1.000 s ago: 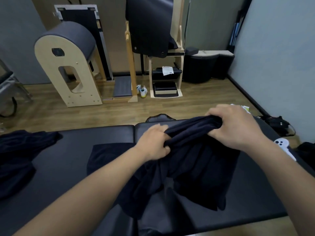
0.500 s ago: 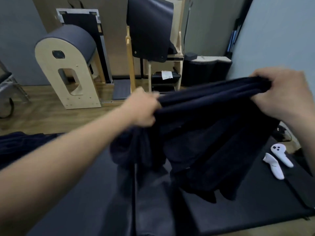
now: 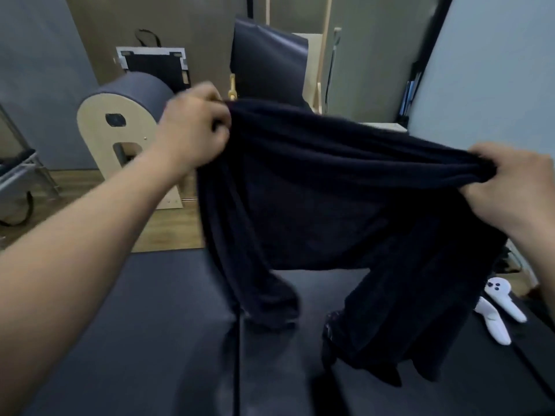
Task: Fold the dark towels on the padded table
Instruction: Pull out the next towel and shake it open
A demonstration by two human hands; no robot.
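I judge the folding is only at its beginning. The left hand (image 3: 192, 130) and the right hand (image 3: 510, 187) each grip a bunched top corner of the dark towel (image 3: 330, 190) with curled fingers. The towel hangs below them, over the padded table (image 3: 144, 340), and is not yet folded.

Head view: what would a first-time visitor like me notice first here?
A dark towel fills the middle, stretched in the air between the left hand and the right hand, its ends drooping toward the padded table below. Two white controllers lie at the table's right edge.
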